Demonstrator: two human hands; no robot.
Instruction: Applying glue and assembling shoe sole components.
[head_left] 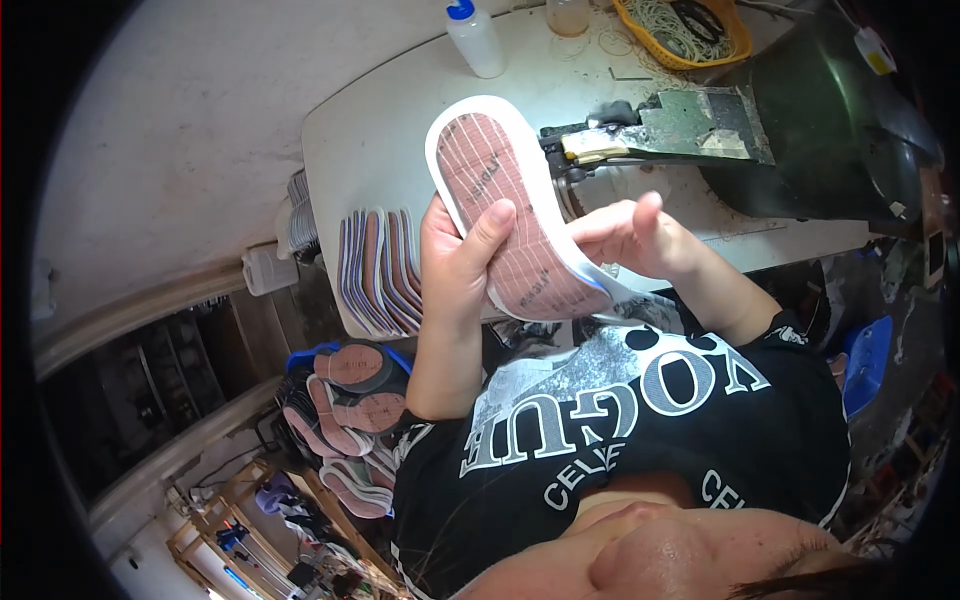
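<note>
A shoe sole [505,215] with a pinkish-brown, line-marked face and a thick white rim is held up over the table's near edge. My left hand [465,250] is closed around its left side, the thumb pressed on the face and the other fingers hidden behind. At the sole's right edge is my right hand [640,235], fingers stretched toward the rim and thumb raised apart; whether the fingertips touch the rim I cannot tell. Just beyond the hands stands a worn green machine arm [700,125] with a dark metal head.
Several soles [380,270] stand in a row on the left of the white table [375,130]. More soles [350,400] fill a blue crate at lower left. A blue-capped bottle [478,45] and a yellow basket [735,45] of cord sit at the back. A blue stool-like object [868,365] is at right.
</note>
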